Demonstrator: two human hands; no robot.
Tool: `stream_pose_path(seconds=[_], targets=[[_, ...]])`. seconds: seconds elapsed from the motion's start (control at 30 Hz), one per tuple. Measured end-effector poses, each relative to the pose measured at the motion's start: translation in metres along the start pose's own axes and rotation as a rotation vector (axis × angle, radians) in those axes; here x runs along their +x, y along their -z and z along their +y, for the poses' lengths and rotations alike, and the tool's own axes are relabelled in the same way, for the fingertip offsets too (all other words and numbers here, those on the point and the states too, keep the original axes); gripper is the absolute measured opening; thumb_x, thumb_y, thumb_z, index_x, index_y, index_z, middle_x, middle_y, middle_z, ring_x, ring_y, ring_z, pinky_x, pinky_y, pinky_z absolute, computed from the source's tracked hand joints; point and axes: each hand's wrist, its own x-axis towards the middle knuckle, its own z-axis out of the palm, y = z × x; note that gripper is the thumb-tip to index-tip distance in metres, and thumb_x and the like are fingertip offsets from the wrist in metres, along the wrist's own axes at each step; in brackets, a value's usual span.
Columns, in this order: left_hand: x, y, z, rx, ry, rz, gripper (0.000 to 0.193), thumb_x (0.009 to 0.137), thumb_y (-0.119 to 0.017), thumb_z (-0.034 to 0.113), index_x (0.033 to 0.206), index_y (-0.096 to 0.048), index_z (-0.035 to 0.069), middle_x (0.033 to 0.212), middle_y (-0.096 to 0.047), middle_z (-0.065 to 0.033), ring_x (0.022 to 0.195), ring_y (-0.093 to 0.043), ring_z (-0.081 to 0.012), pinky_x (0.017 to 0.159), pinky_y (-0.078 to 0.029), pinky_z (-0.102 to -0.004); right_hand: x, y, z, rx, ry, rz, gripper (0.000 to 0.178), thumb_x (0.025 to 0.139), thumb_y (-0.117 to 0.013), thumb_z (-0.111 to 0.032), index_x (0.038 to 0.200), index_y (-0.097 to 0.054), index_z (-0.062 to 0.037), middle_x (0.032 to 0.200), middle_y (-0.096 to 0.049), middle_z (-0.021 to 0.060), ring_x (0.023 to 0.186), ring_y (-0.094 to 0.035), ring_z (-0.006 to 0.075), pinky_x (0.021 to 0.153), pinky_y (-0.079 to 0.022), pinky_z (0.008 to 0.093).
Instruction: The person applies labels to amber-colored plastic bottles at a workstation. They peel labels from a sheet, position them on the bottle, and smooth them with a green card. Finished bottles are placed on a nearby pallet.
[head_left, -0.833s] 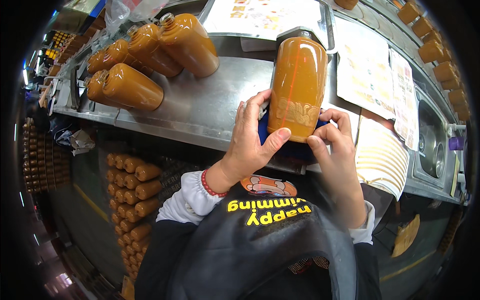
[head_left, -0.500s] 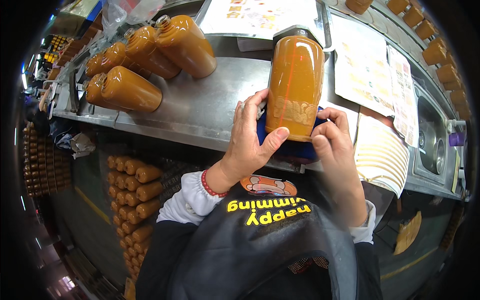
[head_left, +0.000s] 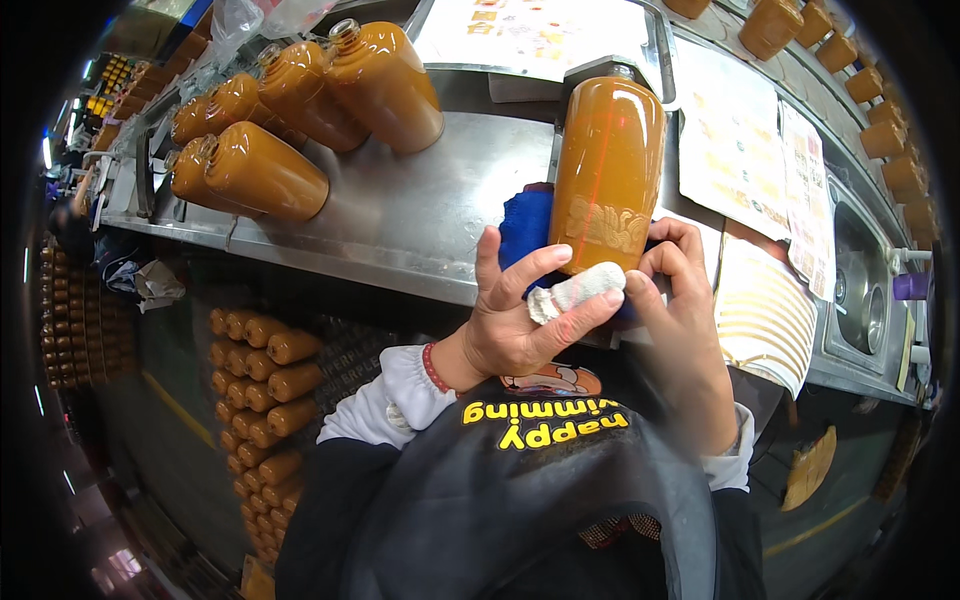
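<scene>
A glossy amber-brown bottle [head_left: 607, 160] lies with its neck away from me and its base toward me, a raised gold pattern near the base and a thin red light line along it. At its base is my left hand [head_left: 525, 315], the index finger wrapped in a white cloth [head_left: 578, 290] with the thumb pressed beside it and the other fingers spread. My right hand [head_left: 685, 310] is beside the base's right edge with fingers curled and thumb near the index; what is between them is hidden. Under the base shows a blue cloth pad [head_left: 527, 228].
Several similar bottles [head_left: 265, 170] stand on the steel table [head_left: 480, 160] at left. Printed sheets [head_left: 735, 140] and curved gold-striped strips [head_left: 765, 320] lie at right, near a metal sink [head_left: 860, 270]. Stacked bottles [head_left: 270, 360] occupy the floor at lower left; more line the far right.
My left hand has moved from the bottle's left side down to its base, bringing the wrapped white cloth into plain view. My right hand stays by the base's right edge.
</scene>
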Motion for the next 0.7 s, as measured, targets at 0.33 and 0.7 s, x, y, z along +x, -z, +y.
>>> stream_pose_path(seconds=[0.33, 0.7], targets=[[-0.005, 0.012, -0.020, -0.267, 0.440, 0.000, 0.036, 0.100, -0.062, 0.026, 0.129, -0.065, 0.004, 0.122, -0.068, -0.0107, 0.125, -0.051, -0.0314, 0.120, -0.020, -0.0527, 0.000, 0.001, 0.001, 0.003, 0.011, -0.010, 0.024, 0.092, -0.074, -0.016, 0.084, -0.056, -0.0016, 0.117, -0.048, 0.0174, 0.115, -0.051, 0.0295, 0.096, -0.044, 0.0365], [0.018, -0.002, -0.016, -0.388, 0.595, -0.113, 0.061, 0.096, -0.066, 0.040, 0.138, -0.046, 0.000, 0.127, -0.050, -0.0164, 0.118, -0.040, -0.0300, 0.107, -0.029, -0.0459, -0.001, 0.001, 0.003, 0.062, -0.008, -0.018, 0.023, 0.091, -0.075, -0.016, 0.084, -0.058, -0.0021, 0.120, -0.047, 0.0159, 0.119, -0.049, 0.0285, 0.102, -0.041, 0.0369]])
